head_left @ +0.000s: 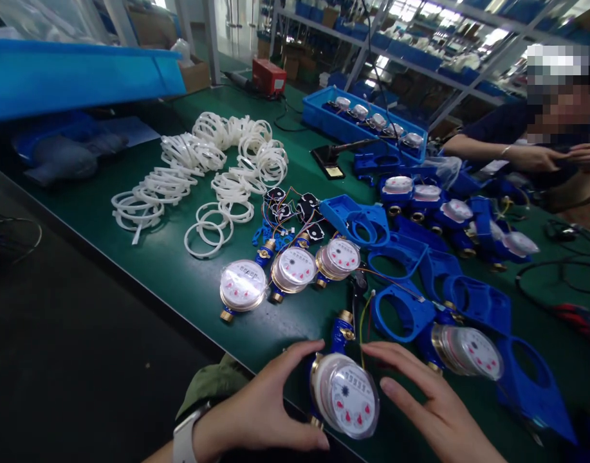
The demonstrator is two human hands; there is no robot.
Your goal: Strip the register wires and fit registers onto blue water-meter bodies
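A water meter (pixel 353 399) with a white dial, red pointers and a blue body with brass ends lies tilted at the table's near edge. My left hand (pixel 270 399) curves around its left side, thumb and fingers wide apart; I cannot tell whether they press on it. On the other side, my right hand (pixel 424 399) has its fingers stretched out beside the dial, holding nothing. Thin yellow and red wires (pixel 363 321) rise behind the meter. A blue plastic housing (pixel 403 312) with a round opening lies beyond my right fingers. Another meter (pixel 473 352) rests to the right.
Three meters (pixel 244 286) stand left of centre. White plastic rings (pixel 208 230) lie heaped behind them, near wired black modules (pixel 308 207). Further back are a blue tray (pixel 318 119) of meters and a soldering iron stand (pixel 331 168). A co-worker's hands (pixel 540 157) are at right.
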